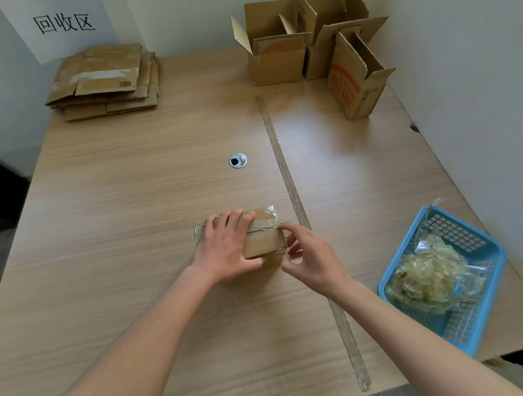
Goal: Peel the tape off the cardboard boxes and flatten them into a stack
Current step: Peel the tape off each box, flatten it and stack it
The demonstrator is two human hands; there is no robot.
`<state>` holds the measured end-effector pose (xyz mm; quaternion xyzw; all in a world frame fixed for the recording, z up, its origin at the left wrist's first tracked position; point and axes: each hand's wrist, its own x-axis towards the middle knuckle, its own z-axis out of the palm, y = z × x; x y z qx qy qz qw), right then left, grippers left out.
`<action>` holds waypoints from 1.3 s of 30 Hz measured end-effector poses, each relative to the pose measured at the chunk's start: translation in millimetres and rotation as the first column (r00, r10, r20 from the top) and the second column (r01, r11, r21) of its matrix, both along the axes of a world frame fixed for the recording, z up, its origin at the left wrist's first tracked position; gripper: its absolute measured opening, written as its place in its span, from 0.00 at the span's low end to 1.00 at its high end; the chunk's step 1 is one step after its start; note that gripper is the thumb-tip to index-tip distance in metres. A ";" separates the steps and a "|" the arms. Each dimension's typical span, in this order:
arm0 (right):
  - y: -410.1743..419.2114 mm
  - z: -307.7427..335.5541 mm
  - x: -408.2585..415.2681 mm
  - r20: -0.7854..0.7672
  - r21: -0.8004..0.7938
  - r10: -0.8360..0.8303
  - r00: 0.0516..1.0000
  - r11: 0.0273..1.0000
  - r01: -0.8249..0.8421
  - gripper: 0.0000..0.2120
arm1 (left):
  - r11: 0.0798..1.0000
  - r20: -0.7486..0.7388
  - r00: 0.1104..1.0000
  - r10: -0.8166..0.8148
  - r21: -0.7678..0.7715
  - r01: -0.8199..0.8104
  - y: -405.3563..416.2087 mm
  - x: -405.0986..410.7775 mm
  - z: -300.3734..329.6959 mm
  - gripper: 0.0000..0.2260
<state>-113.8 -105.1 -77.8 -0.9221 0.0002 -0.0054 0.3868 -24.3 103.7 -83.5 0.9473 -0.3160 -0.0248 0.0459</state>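
Note:
A small taped cardboard box (264,236) lies on the wooden table (131,190) near its middle front. My left hand (226,246) grips the box from above, fingers over its top and thumb along its near side. At the box's right end my right hand (306,253) pinches the clear tape (270,211) with fingertips at the seam. Shiny tape wraps the box's ends. A stack of flattened boxes (103,82) sits at the far left corner.
Three open upright boxes (278,43) stand at the far right against the wall. A blue plastic basket (442,278) with crumpled peeled tape sits at the right front edge. A tape strip (286,178) runs along the table; a round cable hole (237,160) lies mid-table.

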 end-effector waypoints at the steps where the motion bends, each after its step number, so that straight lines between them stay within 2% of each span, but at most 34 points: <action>1: 0.2 -0.6 -1.7 -0.014 0.048 -0.049 0.999 0.998 0.049 0.26 | 1.000 -0.003 1.000 0.001 -0.002 -0.001 -0.2 -0.5 0.0 0.44; 4: 0.7 -7.1 -4.0 -0.019 0.093 -0.185 0.982 0.978 0.186 0.16 | 1.000 -0.009 1.000 0.003 -0.007 -0.004 -1.1 -0.6 0.8 0.44; 7: 4.4 -11.0 -7.5 0.001 0.097 -0.243 0.970 0.965 0.242 0.05 | 1.000 -0.022 1.000 0.008 -0.009 -0.009 -0.1 -0.1 2.2 0.44; 9: 4.4 -9.2 -9.2 0.018 0.085 -0.254 0.967 0.964 0.252 0.02 | 1.000 -0.024 1.000 0.013 -0.016 -0.013 0.2 -0.4 2.0 0.44; 13: -0.2 -9.6 -9.1 -0.002 0.059 -0.190 0.982 0.980 0.190 0.03 | 1.000 -0.025 1.000 0.013 0.005 -0.013 -1.1 -1.4 0.6 0.44; 17: -0.8 4.1 -1.3 -0.227 0.028 -0.162 0.960 0.985 0.173 0.07 | 1.000 0.012 1.000 0.005 0.016 -0.005 -3.0 -2.5 1.9 0.44; 19: -6.1 18.9 3.3 -0.373 0.109 -0.116 0.921 0.980 0.168 0.09 | 1.000 0.028 1.000 -0.005 0.030 0.004 -2.6 -4.2 1.5 0.45; 21: -8.5 30.7 6.7 -0.456 0.198 -0.070 0.887 0.964 0.178 0.10 | 0.999 0.048 0.999 -0.020 0.026 0.019 -1.9 -4.6 0.9 0.45; 24: -11.3 45.8 19.6 -0.497 0.416 -0.094 0.863 0.847 0.331 0.12 | 0.998 0.045 0.998 -0.051 0.045 0.049 -2.4 -4.6 -0.1 0.45; 25: -13.6 50.6 26.3 -0.470 0.418 -0.107 0.876 0.848 0.327 0.11 | 0.998 0.043 0.998 -0.052 0.047 0.050 -2.5 -4.2 0.1 0.45; 26: -17.5 53.8 32.3 -0.406 0.329 -0.117 0.906 0.906 0.264 0.10 | 0.998 0.038 0.998 -0.050 0.050 0.048 -2.8 -4.2 0.7 0.45; 28: -27.7 54.8 39.7 -0.240 0.001 -0.081 0.967 0.997 0.084 0.09 | 0.998 0.039 0.998 -0.051 0.050 0.049 -3.0 -4.6 0.9 0.45; 29: -30.7 53.9 40.1 -0.178 -0.137 -0.043 0.983 0.990 0.019 0.09 | 0.998 0.042 0.998 -0.053 0.047 0.051 -2.4 -5.4 0.6 0.45; 31: -32.0 49.0 36.1 -0.105 -0.267 0.015 0.994 0.963 -0.042 0.14 | 0.998 0.045 0.997 -0.060 0.040 0.058 -1.6 -7.6 0.7 0.45; 35: -16.8 32.6 24.5 -0.050 -0.265 0.099 0.994 0.958 -0.109 0.25 | 0.995 0.054 0.994 -0.098 -0.005 0.099 1.1 -8.3 -0.6 0.44; 37: -9.9 25.6 23.4 0.000 -0.168 0.049 0.999 0.985 -0.049 0.24 | 0.991 0.032 0.991 -0.130 -0.032 0.131 3.7 -5.2 -0.4 0.43; 39: -9.1 19.3 23.6 0.095 -0.094 -0.003 0.995 0.996 0.012 0.16 | 0.984 0.001 0.986 -0.166 -0.062 0.166 6.8 -2.8 -0.5 0.43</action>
